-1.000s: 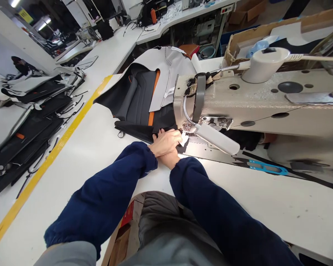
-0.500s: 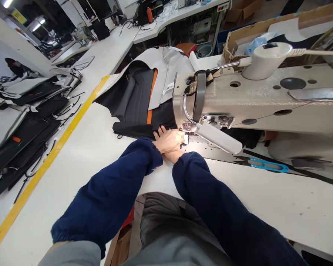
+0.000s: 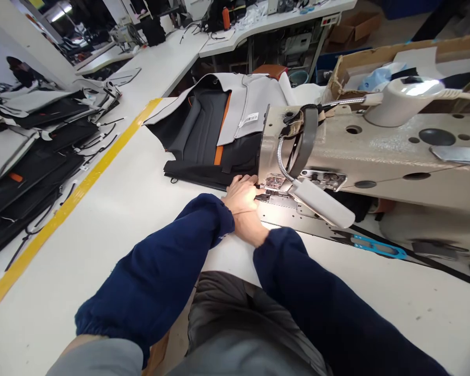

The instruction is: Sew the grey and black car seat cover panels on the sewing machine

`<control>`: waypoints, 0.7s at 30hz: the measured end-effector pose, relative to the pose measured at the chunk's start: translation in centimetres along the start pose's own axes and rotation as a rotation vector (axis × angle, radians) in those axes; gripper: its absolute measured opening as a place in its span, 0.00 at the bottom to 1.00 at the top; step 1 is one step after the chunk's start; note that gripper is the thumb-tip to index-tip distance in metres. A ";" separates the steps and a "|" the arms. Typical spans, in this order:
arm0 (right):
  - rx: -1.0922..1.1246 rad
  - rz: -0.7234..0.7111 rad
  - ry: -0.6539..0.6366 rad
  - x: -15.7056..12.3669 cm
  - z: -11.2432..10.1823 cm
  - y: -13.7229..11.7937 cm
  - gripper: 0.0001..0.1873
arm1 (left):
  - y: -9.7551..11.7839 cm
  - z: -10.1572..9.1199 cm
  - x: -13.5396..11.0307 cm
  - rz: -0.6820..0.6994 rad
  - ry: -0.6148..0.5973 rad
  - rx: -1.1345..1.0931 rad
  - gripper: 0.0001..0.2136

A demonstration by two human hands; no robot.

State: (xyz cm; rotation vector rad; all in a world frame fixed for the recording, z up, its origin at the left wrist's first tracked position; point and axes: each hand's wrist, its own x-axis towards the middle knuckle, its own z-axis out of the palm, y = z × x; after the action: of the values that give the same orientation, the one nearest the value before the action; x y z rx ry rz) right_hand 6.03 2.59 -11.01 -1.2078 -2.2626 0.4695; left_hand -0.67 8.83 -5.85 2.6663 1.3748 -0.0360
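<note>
A black and grey seat cover (image 3: 203, 128) with orange strips lies on the white table, its folded black front edge running to the sewing machine (image 3: 360, 141). My left hand (image 3: 239, 194) is closed on that edge, its fingers bent over the fabric just left of the needle area. Tucked against it from below is my right hand (image 3: 250, 225), wrist crossed close to the left one; its fingers are mostly hidden. One fingertip points at the presser foot (image 3: 274, 183), but I cannot tell which hand it belongs to. The lamp (image 3: 323, 202) lights this spot.
Blue thread snips (image 3: 379, 246) lie on the table below the machine arm. Stacked covers (image 3: 35, 151) lie to the left beyond a yellow tape line (image 3: 86, 183). An open cardboard box (image 3: 340, 73) stands behind the machine.
My left hand's fingers, spread on the fabric before, are now bent and closer together. The small white piece by the presser foot no longer shows. The camera view has shifted slightly.
</note>
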 end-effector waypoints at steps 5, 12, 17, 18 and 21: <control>-0.127 -0.210 -0.018 -6.0 -1.4 -0.2 0.21 | -1.0 1.2 -0.2 0.023 0.040 -0.037 0.19; -0.109 -0.181 0.034 -7.0 -1.2 0.7 0.20 | -1.9 1.6 -0.1 0.084 0.066 -0.036 0.20; -0.089 -0.183 0.046 -6.9 -1.0 1.0 0.19 | -1.5 1.4 -0.1 0.095 0.058 -0.016 0.21; -0.084 -0.181 0.043 -6.9 -1.0 1.1 0.19 | -1.4 1.3 -0.3 0.103 0.049 -0.005 0.22; -0.074 -0.181 0.043 -7.0 -1.1 1.3 0.19 | -2.1 0.9 -1.3 0.184 0.022 0.061 0.24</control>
State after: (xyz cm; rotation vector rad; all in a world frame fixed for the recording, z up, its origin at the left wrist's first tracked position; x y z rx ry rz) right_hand 10.73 -2.51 -12.77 -1.0254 -2.3439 0.2905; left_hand -3.10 8.88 -6.90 2.8404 1.1463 -0.0292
